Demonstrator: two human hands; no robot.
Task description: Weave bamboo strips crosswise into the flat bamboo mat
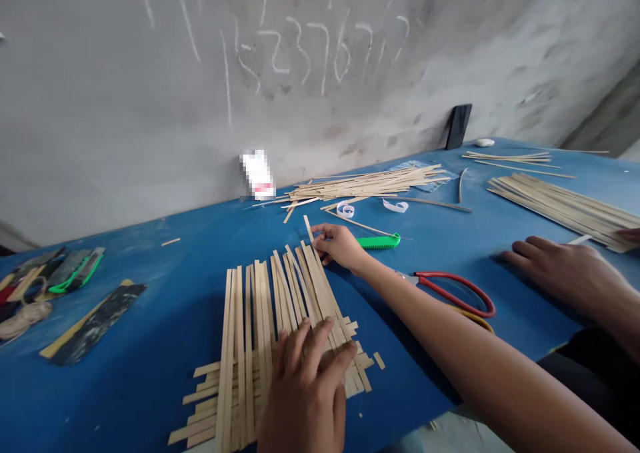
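Note:
A partly woven mat of flat bamboo strips [253,320] lies on the blue tabletop, its long strips pointing away from me and shorter ones crossing them near my side. My left hand [310,380] rests on the weave with fingers spread, pressing the strips down. At the mat's far right corner my right hand [334,245] is closed, thumb and fingers pinching the upper end of a long bamboo strip [309,230]. Just right of that hand is a green comb-like tool [380,242], and scissors [450,286] with red handles lie beneath my right forearm.
Loose strips [365,183] are piled by the wall, near white curled bands [345,208]. A co-worker's hand [570,273] rests at right beside more strips [565,203]. Cutters and twine [25,316], plus a dark flat bar [97,323], lie left. A black phone-like slab [459,126] leans on the wall.

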